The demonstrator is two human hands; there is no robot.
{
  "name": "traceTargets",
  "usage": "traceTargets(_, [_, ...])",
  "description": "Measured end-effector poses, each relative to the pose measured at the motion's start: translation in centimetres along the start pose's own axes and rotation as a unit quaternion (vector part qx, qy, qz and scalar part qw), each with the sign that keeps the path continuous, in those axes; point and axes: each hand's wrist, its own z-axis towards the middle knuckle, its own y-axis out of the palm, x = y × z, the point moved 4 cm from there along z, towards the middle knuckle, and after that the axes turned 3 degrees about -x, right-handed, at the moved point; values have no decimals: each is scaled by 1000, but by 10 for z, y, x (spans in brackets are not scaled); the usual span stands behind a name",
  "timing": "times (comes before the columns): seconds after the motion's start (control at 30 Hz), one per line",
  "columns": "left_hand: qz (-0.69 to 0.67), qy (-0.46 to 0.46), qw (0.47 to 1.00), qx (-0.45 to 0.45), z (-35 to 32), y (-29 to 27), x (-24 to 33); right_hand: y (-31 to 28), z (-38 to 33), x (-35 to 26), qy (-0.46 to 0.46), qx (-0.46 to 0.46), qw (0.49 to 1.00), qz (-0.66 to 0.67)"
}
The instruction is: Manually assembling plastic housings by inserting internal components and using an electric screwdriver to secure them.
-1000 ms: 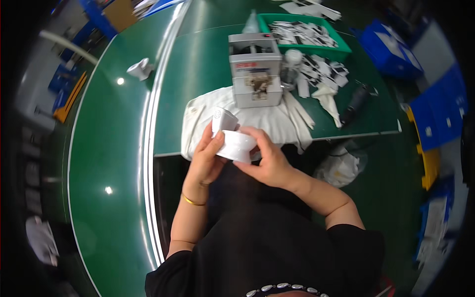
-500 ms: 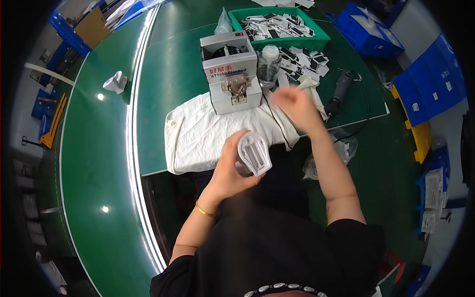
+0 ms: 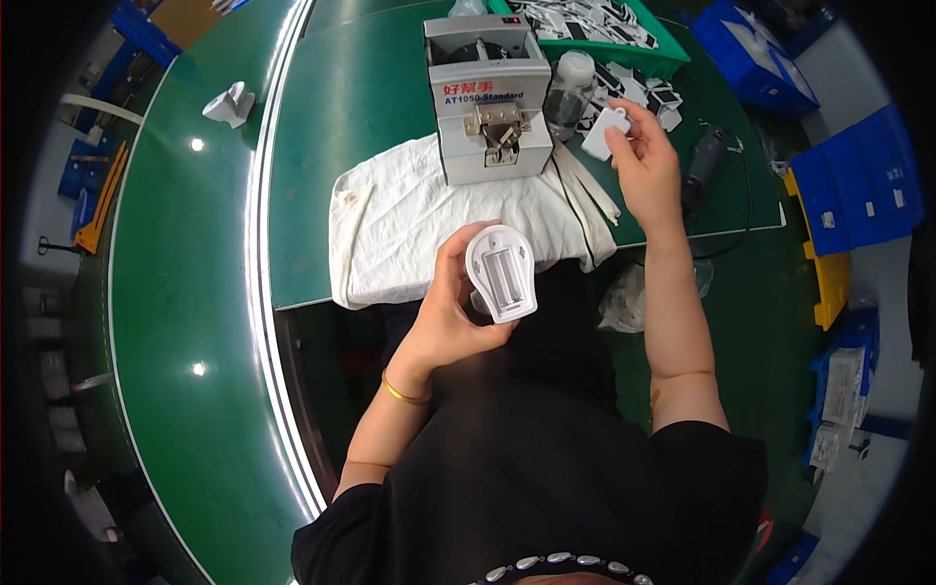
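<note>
My left hand (image 3: 444, 327) is wrapped round a white plastic housing (image 3: 525, 255), held above my lap just off the table's front edge. The housing's open battery compartment faces up, and its slots look free of batteries. Up and to the right, my right hand (image 3: 651, 175) pinches a small flat white plastic cover (image 3: 599, 141) between thumb and fingers. That cover is apart from the housing, near a loose pile of white and black pieces (image 3: 668, 105) and a clear jar with a white lid (image 3: 568, 97).
A grey bench machine (image 3: 492, 88) stands on the green table behind a white cloth (image 3: 390, 229). At the back right sits a green bin (image 3: 673, 49) of pieces. A corded dark hand tool (image 3: 704, 166) lies at the right. Another white part (image 3: 230, 105) rests far left.
My right hand, blurred beside the jar before, now shows a white cover in its fingers. My left hand still holds the housing. The whole view has shifted slightly.
</note>
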Motion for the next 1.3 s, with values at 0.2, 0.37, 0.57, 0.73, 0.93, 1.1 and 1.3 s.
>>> traceTargets(0.2, [-21,-17,999,-30,3,0,-4,25,-87,-71,59,-243,937,245])
traceTargets(0.37, [-23,-39,999,-29,-1,1,-1,37,-103,-67,45,-303,925,223])
traceTargets(0.57, [30,-35,998,-48,-4,-4,-8,37,-110,-60,6,-314,936,159])
traceTargets(0.73, [-56,-30,998,-30,-6,1,-2,39,-105,-65,-118,-261,958,1])
traceTargets(0.93, [-6,3,996,-84,-4,-3,10,55,-121,-39,142,-291,892,317])
traceTargets(1.1, [-98,-66,993,1,-2,2,10,57,-121,-39,105,-269,896,336])
traceTargets(1.3, [-122,-96,988,0,0,5,6,54,-118,-34,102,-272,911,293])
